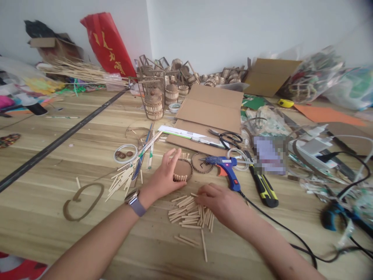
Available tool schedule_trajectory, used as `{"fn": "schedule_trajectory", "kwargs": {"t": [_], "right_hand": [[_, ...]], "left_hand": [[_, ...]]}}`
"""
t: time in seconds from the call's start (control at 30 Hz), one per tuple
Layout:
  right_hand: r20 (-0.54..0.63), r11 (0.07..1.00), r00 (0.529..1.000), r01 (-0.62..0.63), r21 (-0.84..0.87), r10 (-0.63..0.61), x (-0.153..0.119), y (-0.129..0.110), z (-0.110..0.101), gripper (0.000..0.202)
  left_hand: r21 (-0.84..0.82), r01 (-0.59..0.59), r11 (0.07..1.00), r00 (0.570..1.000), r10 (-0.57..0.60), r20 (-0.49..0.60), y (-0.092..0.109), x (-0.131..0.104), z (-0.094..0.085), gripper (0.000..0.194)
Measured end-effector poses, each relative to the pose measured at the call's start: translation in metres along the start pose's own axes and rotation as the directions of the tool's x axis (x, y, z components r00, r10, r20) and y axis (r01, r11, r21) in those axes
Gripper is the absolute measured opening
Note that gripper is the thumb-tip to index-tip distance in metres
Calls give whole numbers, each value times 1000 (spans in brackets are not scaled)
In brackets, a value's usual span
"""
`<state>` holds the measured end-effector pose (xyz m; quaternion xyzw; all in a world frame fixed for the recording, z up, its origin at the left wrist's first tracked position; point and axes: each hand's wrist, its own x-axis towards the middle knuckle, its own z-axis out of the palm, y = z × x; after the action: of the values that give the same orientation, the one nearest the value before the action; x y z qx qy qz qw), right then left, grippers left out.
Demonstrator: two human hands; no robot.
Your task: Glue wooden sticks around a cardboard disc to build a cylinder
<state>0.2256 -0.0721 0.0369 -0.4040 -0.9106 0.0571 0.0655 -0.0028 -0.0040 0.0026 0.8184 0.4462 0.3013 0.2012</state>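
Note:
My left hand (166,175), with a watch on its wrist, has its fingers spread around the left side of a round cardboard base (183,168). Short wooden pegs stand along parts of that base's rim. My right hand (217,198) is at the upper right of a loose pile of short sticks (186,212), its fingers bent together; what they pinch is too small to make out. A blue glue gun (230,169) lies just beyond my right hand, beside a second cardboard ring (202,163).
Scissors (225,137), a ruler (189,134) and cardboard sheets (210,109) lie ahead. A yellow-black cutter (264,186) and a power strip (311,149) are at right. Small stick baskets (154,105) stand behind. A cardboard strip loop (83,202) lies left; a black cable (276,223) crosses the right side.

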Motion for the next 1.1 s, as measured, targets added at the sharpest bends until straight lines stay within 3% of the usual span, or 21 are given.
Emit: {"fn": "schedule_trajectory", "kwargs": {"t": [0.23, 0.4, 0.5, 0.67, 0.77, 0.87, 1.0, 1.1], "right_hand": [[18, 1000, 999, 29, -3, -29, -3, 8, 1, 25], [-75, 985, 997, 17, 174, -5, -4, 10, -6, 28], [-143, 945, 988, 1, 326, 48, 4, 7, -17, 25], [-165, 918, 972, -92, 386, 167, 19, 7, -21, 25], [-143, 847, 946, -184, 498, 290, 24, 12, -12, 22], [-81, 718, 908, -268, 643, 412, 27, 18, -6, 19], [51, 522, 898, -300, 799, 437, 29, 21, -6, 28], [23, 546, 881, -313, 777, 472, 34, 22, -8, 25]], "left_hand": [[-1, 17, 1000, 1000, -17, 11, 1, 0, 0, 115], [-3, 13, 1000, 1000, -13, 13, 2, 1, -1, 114], [-4, 14, 1000, 1000, -14, 12, 1, 1, 0, 113], [-6, 9, 1000, 1000, -8, 14, 0, 2, 1, 113], [-18, 4, 1000, 1000, -4, 11, -1, 2, 2, 115], [-28, -8, 1000, 1000, 8, 2, -2, 2, 3, 116], [-35, -19, 999, 1000, 19, 3, -2, 2, 2, 117], [-38, -11, 999, 1000, 11, 11, -1, 2, 2, 116]]}}
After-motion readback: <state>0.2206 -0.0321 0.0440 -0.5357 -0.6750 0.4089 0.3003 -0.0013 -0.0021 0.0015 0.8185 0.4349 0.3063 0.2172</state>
